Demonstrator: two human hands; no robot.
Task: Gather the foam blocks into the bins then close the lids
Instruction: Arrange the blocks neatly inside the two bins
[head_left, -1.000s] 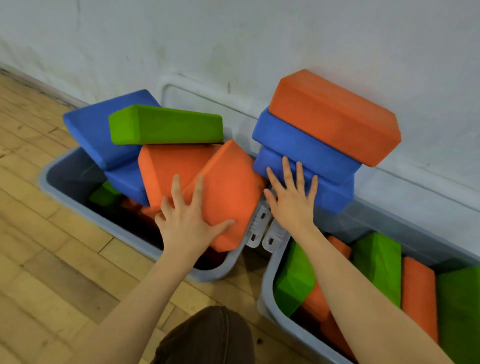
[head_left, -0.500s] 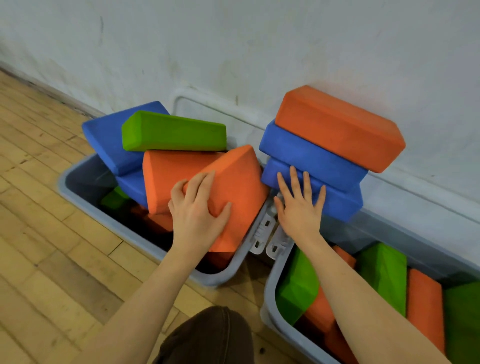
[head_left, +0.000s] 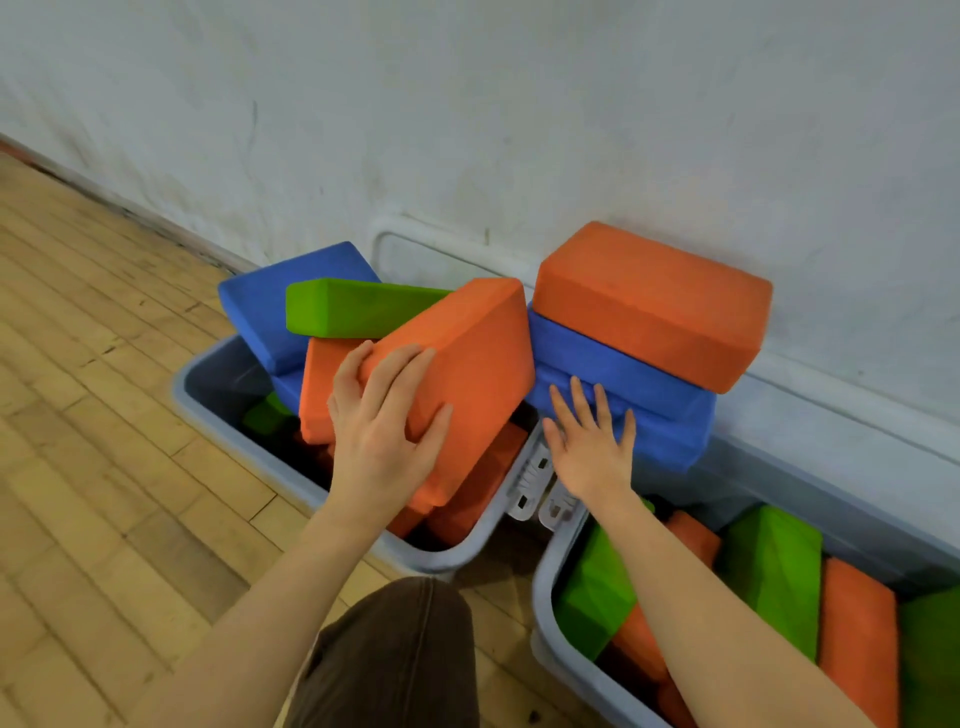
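Two grey bins stand side by side against the wall. The left bin is overfilled with a blue block, a green block and orange ones. My left hand grips a tilted orange block at its lower left edge, lifted above that bin. My right hand lies flat, fingers spread, against the lower of two blue blocks; an orange block tops that stack over the right bin. Green and orange blocks fill the right bin.
A white lid leans on the wall behind the bins. White latches hang between the two bins. Wood floor stretches to the left. My knee in brown cloth is in front of the bins.
My left hand closed on the tilted orange block and raised it up and to the right, against the blue stack. My right hand stayed flat on the lower blue block.
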